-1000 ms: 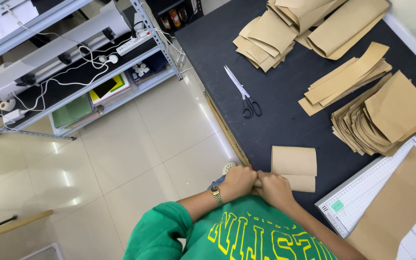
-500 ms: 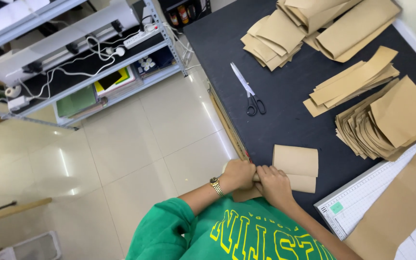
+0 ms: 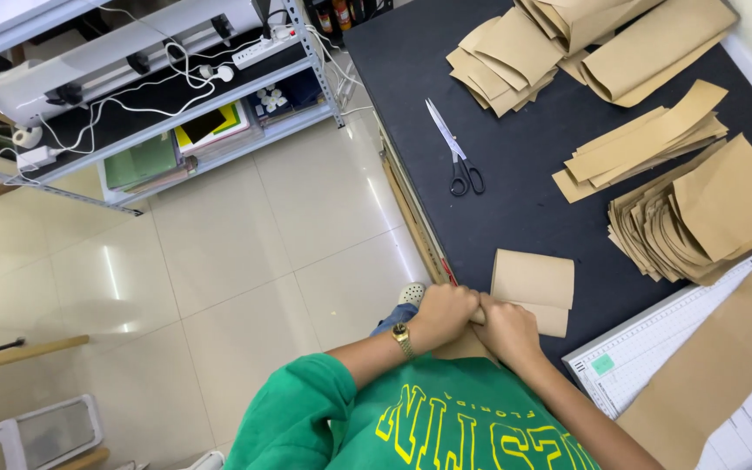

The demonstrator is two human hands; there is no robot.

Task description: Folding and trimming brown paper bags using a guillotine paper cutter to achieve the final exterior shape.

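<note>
Both my hands are closed together at the near edge of the black table [image 3: 528,204]. My left hand [image 3: 442,312], with a gold watch on its wrist, and my right hand [image 3: 508,332] grip the lower edge of a folded brown paper piece [image 3: 533,280]. The paper lies flat on the table just beyond my knuckles. Part of it runs under my hands, hidden. My green shirt fills the bottom of the view.
Scissors [image 3: 456,152] lie farther up the table. Stacks of brown paper pieces [image 3: 724,204] sit to the right and at the far end [image 3: 515,52]. A white cutting mat [image 3: 646,352] holds a large brown sheet [image 3: 715,374]. A metal shelf [image 3: 176,130] stands across the tiled floor.
My hands stay pressed together on the folded paper's edge, barely moving. The view has drifted slightly.
</note>
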